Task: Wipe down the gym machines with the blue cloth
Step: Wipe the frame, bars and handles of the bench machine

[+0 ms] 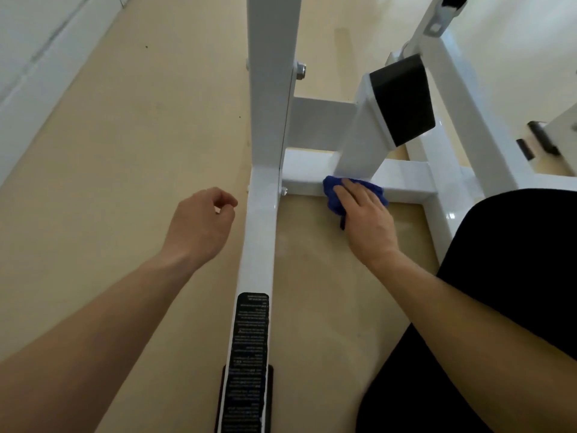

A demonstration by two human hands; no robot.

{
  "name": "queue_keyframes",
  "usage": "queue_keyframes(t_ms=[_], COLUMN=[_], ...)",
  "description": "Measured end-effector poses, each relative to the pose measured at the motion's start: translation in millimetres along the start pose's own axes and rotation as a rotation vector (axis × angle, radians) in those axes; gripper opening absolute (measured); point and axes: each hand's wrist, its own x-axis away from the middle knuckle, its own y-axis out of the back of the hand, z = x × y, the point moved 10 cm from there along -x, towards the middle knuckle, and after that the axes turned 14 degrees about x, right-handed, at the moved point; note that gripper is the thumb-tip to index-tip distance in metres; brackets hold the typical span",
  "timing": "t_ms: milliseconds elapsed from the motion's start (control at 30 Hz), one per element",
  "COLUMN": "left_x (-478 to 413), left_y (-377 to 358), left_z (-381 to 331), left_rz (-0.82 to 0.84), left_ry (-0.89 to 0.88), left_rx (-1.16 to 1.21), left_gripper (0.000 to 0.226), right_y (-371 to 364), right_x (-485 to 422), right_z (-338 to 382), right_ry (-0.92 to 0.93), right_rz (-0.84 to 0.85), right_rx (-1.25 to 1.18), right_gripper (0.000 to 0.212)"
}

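Note:
The white steel frame of a gym machine (260,126) fills the middle of the view. My right hand (368,217) presses the blue cloth (332,195) flat against the low horizontal crossbar (406,179), at the foot of a slanted white post. The cloth bunches out from under my fingers on the left side. My left hand (203,223) hangs in the air to the left of the long base rail, fingers loosely curled, holding nothing and touching nothing.
A black printed label (249,354) runs along the near part of the base rail. A black end cap (402,98) tops the slanted post. Beige floor lies on both sides. My dark-clothed knee (505,276) is at the lower right. A white wall base runs along the left.

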Motion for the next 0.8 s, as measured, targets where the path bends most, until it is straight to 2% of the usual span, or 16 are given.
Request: queue_keyframes(t_ms=[100, 167, 233, 300, 367, 433, 500, 633, 667, 800], left_x=[9, 11, 11, 10, 9, 8, 7, 7, 7, 3], left_y=[-2, -13, -28, -45, -59, -69, -74, -81, -83, -89], left_z=[-35, -58, -75, -85, -90, -94, -95, -88, -85, -84], left_rz=[-0.042, -0.029, -0.01, 0.008, 0.031, 0.05, 0.056, 0.095, 0.106, 0.122], left_ry=[-0.13, -0.194, -0.222, -0.218, -0.205, -0.212, -0.222, -0.239, -0.243, -0.269], left_rx=[0.077, 0.136, 0.173, 0.208, 0.239, 0.239, 0.214, 0.151, 0.133, 0.075], left_gripper=[0.021, 0.021, 0.019, 0.017, 0.018, 0.018, 0.018, 0.019, 0.019, 0.019], right_y=[8, 9, 2, -2, -7, -13, -17, -15, -14, -23], right_x=[17, 13, -6, -30, -43, -42, -39, -36, -39, -39], right_z=[-73, -107, -120, -107, -85, -87, -120, -187, -178, -100], right_ry=[-0.311, -0.546, -0.668, -0.559, -0.346, -0.219, -0.243, -0.51, -0.484, -0.108], right_rz=[-0.091, -0.106, -0.062, 0.004, 0.057, 0.071, 0.077, 0.086, 0.084, 0.107], right_rx=[-0.017, -0.117, -0.216, -0.242, -0.203, -0.131, -0.059, -0.004, 0.002, -0.09], right_gripper=[0.056, 0.056, 0.044, 0.029, 0.037, 0.04, 0.041, 0.042, 0.041, 0.043])
